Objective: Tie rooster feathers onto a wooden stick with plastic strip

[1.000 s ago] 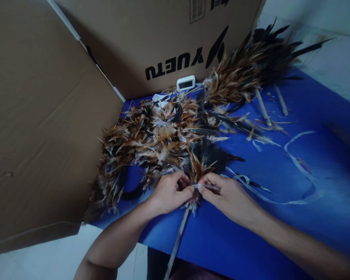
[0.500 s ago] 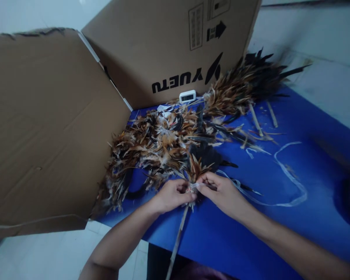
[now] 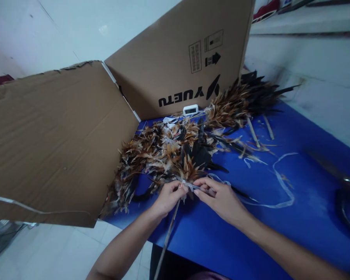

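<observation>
A thin stick (image 3: pixel 168 237) slants up from the table's near edge to a bunch of brown and black feathers (image 3: pixel 189 163). My left hand (image 3: pixel 170 196) pinches the base of this bunch, where the stick meets it. Close by on the right, my right hand (image 3: pixel 218 196) has thumb and fingers closed on a pale translucent strip (image 3: pixel 194 186), which crosses the feather base between both hands. A longer length of similar strip (image 3: pixel 288 190) curves over the blue table to the right. Behind the bunch lies a wide heap of loose feathers (image 3: pixel 157 151).
Cardboard panels (image 3: pixel 61 147) stand at the left and back. A small white digital device (image 3: pixel 190 110) sits before the back panel. A dark feather bundle (image 3: pixel 247 97) and short sticks (image 3: pixel 253 132) lie at the back right of the blue table (image 3: pixel 315 167). Scissors (image 3: pixel 348 194) are at the right edge.
The view has shifted, showing more of the floor and scissors. My hands have moved slightly apart at the feather base, and the strip now stretches between them.
</observation>
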A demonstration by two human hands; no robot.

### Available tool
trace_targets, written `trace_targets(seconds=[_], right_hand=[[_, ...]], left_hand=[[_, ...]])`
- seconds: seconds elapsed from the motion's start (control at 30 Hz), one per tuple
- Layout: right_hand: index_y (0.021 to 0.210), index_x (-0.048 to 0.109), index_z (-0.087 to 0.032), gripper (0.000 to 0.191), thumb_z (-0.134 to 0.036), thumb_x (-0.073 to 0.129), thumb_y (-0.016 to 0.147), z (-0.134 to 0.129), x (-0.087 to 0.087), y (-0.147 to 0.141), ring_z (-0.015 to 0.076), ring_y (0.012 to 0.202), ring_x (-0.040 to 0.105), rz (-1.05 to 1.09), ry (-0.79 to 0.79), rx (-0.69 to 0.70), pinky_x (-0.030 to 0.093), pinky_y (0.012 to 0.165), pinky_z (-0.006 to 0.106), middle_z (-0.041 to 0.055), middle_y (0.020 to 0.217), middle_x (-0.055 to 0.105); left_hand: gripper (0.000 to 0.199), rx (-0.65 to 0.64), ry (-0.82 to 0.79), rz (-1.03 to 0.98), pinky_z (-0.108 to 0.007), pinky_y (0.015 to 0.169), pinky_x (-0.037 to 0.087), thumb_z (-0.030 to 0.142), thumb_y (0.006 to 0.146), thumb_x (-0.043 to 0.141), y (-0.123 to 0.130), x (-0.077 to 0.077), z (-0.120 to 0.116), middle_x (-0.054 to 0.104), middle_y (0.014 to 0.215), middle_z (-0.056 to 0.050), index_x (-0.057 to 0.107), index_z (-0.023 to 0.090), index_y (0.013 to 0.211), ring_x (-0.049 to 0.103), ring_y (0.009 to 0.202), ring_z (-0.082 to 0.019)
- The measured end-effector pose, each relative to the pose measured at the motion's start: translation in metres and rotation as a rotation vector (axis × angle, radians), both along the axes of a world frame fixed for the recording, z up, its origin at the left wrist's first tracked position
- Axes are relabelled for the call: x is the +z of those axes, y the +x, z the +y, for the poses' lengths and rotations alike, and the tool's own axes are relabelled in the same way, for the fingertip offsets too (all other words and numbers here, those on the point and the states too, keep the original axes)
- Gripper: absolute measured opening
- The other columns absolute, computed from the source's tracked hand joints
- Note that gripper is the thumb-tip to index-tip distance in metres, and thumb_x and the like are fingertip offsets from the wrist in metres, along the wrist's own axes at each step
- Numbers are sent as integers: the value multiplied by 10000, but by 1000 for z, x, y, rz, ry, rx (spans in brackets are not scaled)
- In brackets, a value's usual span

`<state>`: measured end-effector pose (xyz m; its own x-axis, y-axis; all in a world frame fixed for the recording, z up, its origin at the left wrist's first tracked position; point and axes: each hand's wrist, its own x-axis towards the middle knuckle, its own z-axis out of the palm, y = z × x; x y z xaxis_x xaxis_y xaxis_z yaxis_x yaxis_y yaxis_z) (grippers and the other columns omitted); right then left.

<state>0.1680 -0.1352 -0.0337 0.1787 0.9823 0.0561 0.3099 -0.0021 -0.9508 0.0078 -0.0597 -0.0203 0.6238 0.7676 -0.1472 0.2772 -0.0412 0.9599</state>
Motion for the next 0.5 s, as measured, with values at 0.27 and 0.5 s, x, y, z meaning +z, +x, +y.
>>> trace_targets(seconds=[0.27,0.5], right_hand=[[860,621,-210,244,-416,546,754,-2,2,-1,99,509,417,-129,13,-58,343,488,218,-59,553,426],[795,626,-218,233,-391,474,824,-6,10,0,117,514,462,-188,59,-38,345,528,242,-43,547,516]], left_hand=[[342,29,71,34,-191,527,366,465,791,509,4,-6,-5,435,640,24,550,130,739,412,581,-81],[351,64,122,86,-164,384,387,475,798,480,10,-8,-6,444,639,34,573,137,823,413,465,-53]])
